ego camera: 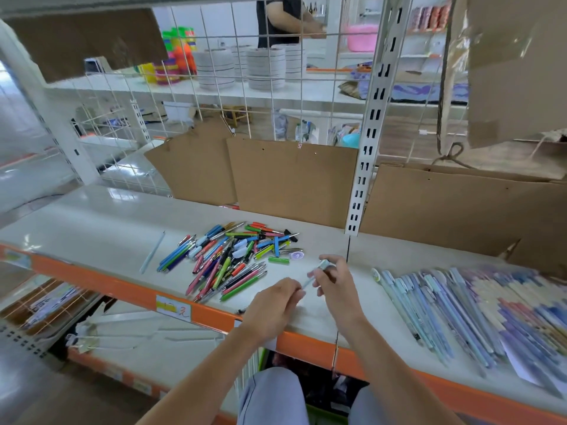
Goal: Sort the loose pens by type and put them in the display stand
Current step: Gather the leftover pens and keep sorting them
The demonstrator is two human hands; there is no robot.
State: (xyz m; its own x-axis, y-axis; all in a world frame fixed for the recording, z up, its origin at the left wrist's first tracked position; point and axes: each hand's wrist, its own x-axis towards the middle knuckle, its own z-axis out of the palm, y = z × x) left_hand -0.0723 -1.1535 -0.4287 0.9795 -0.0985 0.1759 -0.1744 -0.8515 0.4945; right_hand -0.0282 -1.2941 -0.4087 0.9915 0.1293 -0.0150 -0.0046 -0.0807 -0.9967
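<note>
held pen (316,275): pale blue-grey, slim, tilted with its capped end toward 1 o'clock; gripped near the cap by the right hand (334,279), its lower tip at the fingers of the left hand (276,302).
loose pens (228,259): mixed heap of green, pink, red, blue and black barrels lying flat and crossed on the shelf, at 10 o'clock from the hands.
single pale pen (152,253): lying alone, at 9 o'clock from the heap.
sorted pens (435,311): pastel blue and purple, laid side by side in rows, at 3 o'clock from the hands.

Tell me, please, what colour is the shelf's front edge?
Orange, shown clearly in the head view on the shelf's front edge.
</note>
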